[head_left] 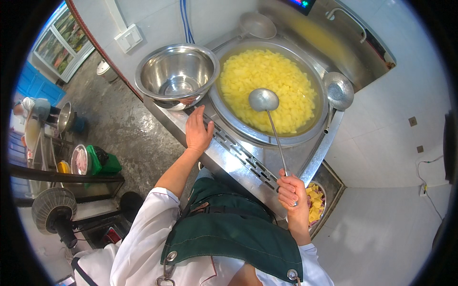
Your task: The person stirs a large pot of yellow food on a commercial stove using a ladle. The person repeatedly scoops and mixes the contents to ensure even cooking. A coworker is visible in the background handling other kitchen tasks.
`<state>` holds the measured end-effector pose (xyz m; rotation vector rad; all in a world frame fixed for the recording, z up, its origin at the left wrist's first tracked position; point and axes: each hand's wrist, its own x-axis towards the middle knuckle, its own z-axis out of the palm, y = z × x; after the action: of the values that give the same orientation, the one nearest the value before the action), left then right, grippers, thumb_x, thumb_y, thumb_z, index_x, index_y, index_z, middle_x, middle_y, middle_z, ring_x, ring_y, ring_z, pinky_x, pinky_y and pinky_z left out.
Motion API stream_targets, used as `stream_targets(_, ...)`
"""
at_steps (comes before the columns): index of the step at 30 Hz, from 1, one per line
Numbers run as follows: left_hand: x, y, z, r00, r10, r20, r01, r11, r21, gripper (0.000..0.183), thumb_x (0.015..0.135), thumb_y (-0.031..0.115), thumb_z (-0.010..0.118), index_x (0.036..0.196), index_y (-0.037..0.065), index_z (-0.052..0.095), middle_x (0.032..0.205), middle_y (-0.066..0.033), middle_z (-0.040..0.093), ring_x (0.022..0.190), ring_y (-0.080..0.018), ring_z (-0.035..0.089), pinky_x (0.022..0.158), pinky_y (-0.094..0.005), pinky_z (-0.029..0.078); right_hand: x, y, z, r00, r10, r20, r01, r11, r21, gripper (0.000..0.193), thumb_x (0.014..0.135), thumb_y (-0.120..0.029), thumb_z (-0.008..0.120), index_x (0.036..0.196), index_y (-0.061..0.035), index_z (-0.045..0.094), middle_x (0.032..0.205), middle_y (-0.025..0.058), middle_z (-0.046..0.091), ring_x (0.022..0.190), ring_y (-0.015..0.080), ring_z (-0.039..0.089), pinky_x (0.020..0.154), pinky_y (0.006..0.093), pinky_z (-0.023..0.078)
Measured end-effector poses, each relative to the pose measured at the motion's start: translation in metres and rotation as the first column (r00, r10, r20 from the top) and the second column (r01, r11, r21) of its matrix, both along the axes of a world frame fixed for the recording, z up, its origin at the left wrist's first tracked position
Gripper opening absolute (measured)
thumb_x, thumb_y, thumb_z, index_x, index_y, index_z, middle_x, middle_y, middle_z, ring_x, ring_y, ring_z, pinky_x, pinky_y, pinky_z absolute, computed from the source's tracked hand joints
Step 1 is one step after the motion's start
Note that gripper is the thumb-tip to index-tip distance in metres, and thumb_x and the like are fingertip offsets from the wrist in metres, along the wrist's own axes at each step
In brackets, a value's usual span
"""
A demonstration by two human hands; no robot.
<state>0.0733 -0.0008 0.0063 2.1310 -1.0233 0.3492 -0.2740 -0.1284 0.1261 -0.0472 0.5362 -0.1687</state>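
Observation:
My right hand [292, 191] is closed around the long handle of a steel ladle [264, 99]. The ladle's bowl is over the yellow diced pieces [281, 71], which look like potato and fill a large round wok [228, 116] set in the steel stove. Whether the ladle touches the pieces, I cannot tell. My left hand [198, 128] lies with fingers stretched out on the stove's front edge, just below a large, shiny steel bowl [176, 76]. That bowl stands at the wok's left, and no food shows in it.
A strainer [338, 89] lies right of the wok, another round-headed utensil [257, 25] behind it. A tap [348, 18] arches at the back right. Below the stove's right corner is a container of yellow pieces [316, 202]. A fan [55, 209] stands at the left.

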Motion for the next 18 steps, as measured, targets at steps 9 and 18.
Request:
stream_targets(9, 0.0, 0.0, 0.0, 1.0, -0.006, 0.013, 0.007, 1.0, -0.03, 0.064, 0.092, 0.018, 0.066, 0.149, 0.003, 0.041, 0.144, -0.023, 0.052, 0.132, -0.0413, 0.049, 0.112, -0.0491, 0.038, -0.004, 0.023, 0.03, 0.993, 0.057, -0.105, -0.074, 0.984, -0.165, 0.02, 0.099, 0.004, 0.045, 0.11, -0.0068, 0.057, 0.055, -0.0007, 0.038, 0.03, 0.0098, 0.032, 0.026, 0.0277, 0.026)
stream_targets(18, 0.001, 0.001, -0.002, 1.0, 0.002, 0.013, -0.002, 1.0, -0.028, 0.063, 0.092, 0.019, 0.064, 0.149, 0.003, 0.041, 0.145, -0.0221, 0.05, 0.133, -0.0414, 0.048, 0.112, -0.0491, 0.038, -0.007, 0.035, 0.04, 0.983, 0.183, -0.028, -0.185, 0.969, -0.164, 0.018, 0.098, 0.006, 0.046, 0.111, -0.0062, 0.05, 0.055, 0.0006, 0.037, 0.03, 0.0103, 0.032, 0.026, 0.0282, 0.027)
